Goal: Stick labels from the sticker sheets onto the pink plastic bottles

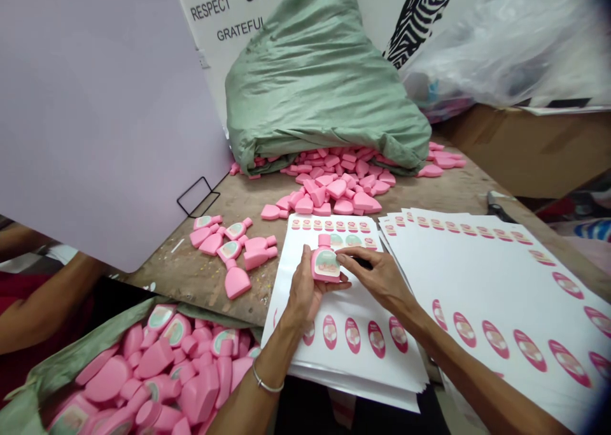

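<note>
My left hand is closed around a small pink toy bottle, held upright with its cap on top. A green and white sticker lies on the bottle's front. The fingertips of my right hand touch the sticker's right edge. Something dark shows between the right fingers and thumb, too little of it to name. Under both hands lies a stack of white sticker sheets, printed with rows of small labels and pink ovals along the lower part.
Several pink bottles lie loose at left, some with stickers. Behind, a green sack spills more bottles. An open sack of bottles stands at lower left. More sheets lie right. A board partly hides another person's arm.
</note>
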`<action>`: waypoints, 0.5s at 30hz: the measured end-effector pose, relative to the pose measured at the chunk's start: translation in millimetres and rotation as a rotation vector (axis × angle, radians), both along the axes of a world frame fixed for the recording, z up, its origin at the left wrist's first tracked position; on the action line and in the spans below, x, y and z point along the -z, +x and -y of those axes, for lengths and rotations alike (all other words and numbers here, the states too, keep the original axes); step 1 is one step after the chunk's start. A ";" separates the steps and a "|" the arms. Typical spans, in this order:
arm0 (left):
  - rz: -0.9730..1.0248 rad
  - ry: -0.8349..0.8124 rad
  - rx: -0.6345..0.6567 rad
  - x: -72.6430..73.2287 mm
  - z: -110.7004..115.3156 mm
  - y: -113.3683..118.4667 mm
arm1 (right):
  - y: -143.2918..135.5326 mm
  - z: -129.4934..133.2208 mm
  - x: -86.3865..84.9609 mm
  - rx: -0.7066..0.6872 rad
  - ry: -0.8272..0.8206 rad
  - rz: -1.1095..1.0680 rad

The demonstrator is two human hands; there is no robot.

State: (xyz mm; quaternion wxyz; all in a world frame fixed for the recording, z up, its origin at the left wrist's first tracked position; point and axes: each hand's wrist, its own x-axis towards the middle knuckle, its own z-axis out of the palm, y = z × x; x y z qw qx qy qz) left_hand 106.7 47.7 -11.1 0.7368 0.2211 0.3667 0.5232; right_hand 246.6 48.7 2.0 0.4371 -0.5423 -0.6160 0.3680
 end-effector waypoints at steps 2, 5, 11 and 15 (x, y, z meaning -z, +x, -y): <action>0.005 0.000 0.002 0.7 0.3 -0.6 | 0.0 0.2 -0.6 0.003 0.004 0.011; 0.013 0.015 0.008 1.2 0.3 -1.1 | -0.6 -0.1 0.0 0.002 0.020 0.022; 0.014 0.046 0.027 -1.5 -0.3 -2.7 | -1.8 -1.7 5.1 0.009 0.055 0.047; -0.007 0.164 0.092 -6.9 2.7 -7.1 | 2.8 -3.2 4.8 0.047 0.120 0.191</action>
